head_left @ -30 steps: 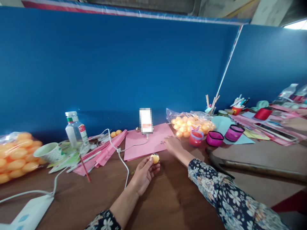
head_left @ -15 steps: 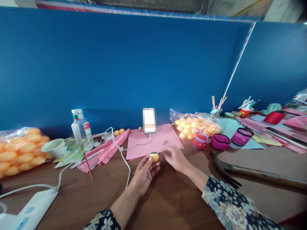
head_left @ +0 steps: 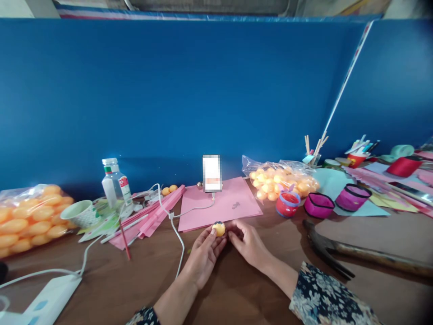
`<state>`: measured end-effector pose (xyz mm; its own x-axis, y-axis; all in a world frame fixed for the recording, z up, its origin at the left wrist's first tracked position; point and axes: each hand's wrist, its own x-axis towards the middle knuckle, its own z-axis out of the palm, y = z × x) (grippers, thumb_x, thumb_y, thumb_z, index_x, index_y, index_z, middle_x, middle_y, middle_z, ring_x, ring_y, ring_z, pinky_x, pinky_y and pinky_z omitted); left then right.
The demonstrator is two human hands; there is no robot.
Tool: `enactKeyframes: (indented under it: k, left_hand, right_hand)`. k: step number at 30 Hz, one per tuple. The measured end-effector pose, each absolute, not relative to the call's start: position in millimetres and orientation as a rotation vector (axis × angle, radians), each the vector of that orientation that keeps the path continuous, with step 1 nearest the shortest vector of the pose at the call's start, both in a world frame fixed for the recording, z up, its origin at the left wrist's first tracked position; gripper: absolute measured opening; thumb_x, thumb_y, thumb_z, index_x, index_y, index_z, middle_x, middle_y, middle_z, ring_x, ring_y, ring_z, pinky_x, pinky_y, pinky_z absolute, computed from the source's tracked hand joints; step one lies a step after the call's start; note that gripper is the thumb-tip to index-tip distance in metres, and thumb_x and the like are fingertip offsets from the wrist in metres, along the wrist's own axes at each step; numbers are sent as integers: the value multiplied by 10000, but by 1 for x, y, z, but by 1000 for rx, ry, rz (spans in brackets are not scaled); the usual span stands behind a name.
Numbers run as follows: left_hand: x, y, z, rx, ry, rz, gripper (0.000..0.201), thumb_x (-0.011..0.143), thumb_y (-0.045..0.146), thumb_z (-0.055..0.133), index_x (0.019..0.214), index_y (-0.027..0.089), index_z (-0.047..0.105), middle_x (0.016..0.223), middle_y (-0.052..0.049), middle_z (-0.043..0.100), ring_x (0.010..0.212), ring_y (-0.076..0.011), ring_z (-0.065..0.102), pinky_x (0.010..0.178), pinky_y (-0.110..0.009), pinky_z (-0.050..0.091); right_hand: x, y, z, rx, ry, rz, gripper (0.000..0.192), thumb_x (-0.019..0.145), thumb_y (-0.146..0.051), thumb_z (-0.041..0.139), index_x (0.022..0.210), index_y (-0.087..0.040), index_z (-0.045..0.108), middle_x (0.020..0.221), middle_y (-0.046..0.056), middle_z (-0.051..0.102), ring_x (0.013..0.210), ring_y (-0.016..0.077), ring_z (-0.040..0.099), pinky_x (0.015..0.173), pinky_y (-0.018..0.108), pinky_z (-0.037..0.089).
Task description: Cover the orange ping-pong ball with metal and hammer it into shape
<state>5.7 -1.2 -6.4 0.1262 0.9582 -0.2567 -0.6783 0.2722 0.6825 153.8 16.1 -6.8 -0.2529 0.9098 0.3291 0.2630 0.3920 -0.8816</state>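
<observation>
My left hand (head_left: 207,250) grips a small yellow-orange ball (head_left: 218,229) between thumb and fingers, above the brown table. The ball's top is dark and shiny. Close against its right side is my right hand (head_left: 248,243), thumb and fingers curled together in a pinch. Whatever those fingertips hold is too small or hidden to make out. Just beyond both hands lies a stack of pink sheets (head_left: 196,214), with a few small dark bits (head_left: 236,206) on top.
A phone-like upright with a blurred screen (head_left: 211,174) stands behind, its white cable (head_left: 174,228) trailing left. Bags of orange balls (head_left: 30,221) flank the table. At right lie a claw hammer (head_left: 338,248) and a red cup (head_left: 287,205); glass bottles (head_left: 117,185) stand at left.
My right hand has come in to the ball and its fingers have drawn together. The left hand keeps its hold on the ball. The whole view has shifted slightly.
</observation>
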Motion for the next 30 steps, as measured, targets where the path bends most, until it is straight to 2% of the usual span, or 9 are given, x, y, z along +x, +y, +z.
enactKeyframes:
  k: [18,30]
  left_hand:
    - [5,-3,-5,433,765,1187,178,716,210,641,877,152,592,895,-79,676,845,-188,637,809,-313,487]
    - [5,0,-5,418,781,1188,242,723,166,625,960,163,576,919,-78,665,791,-153,635,766,-284,496]
  right_hand:
    - [153,14,-12,-1135,-1700,824,97,821,-206,451,768,-196,532,724,3,583,677,144,550,625,236,429]
    - [151,15,-16,-1121,-1666,842,111,835,-251,453,783,-197,536,726,6,594,661,142,548,619,232,427]
